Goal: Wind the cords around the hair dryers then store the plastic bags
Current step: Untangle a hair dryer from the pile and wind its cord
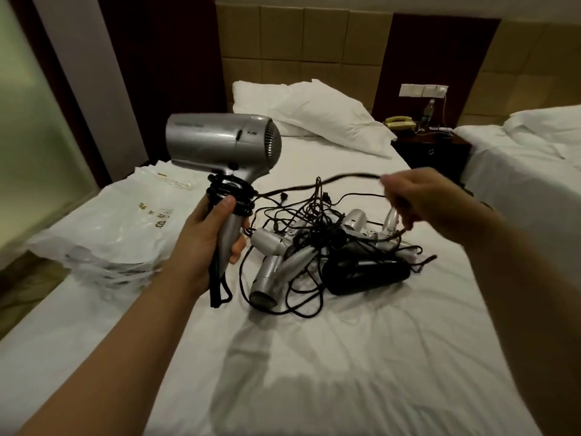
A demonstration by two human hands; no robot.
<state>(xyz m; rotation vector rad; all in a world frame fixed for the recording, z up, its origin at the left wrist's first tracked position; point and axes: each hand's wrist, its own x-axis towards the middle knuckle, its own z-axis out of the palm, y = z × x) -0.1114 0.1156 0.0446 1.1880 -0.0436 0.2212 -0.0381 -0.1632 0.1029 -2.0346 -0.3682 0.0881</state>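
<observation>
My left hand (209, 229) grips the handle of a silver hair dryer (220, 141), held upright above the bed. Several black cord loops sit wound around the top of its handle. The rest of its black cord (342, 177) runs to the right, where my right hand (421, 199) pinches it; that hand is motion-blurred. Below, on the white bed (314, 357), lies a tangled pile of several silver hair dryers (283, 259) and one black one (367, 275) with loose cords. A stack of white plastic bags (125, 228) lies at the bed's left edge.
Two white pillows (314, 111) lie at the head of the bed. A dark nightstand (430, 143) with a yellow phone and a bottle stands to the right, beside a second bed (534, 158). A frosted glass wall is on the left.
</observation>
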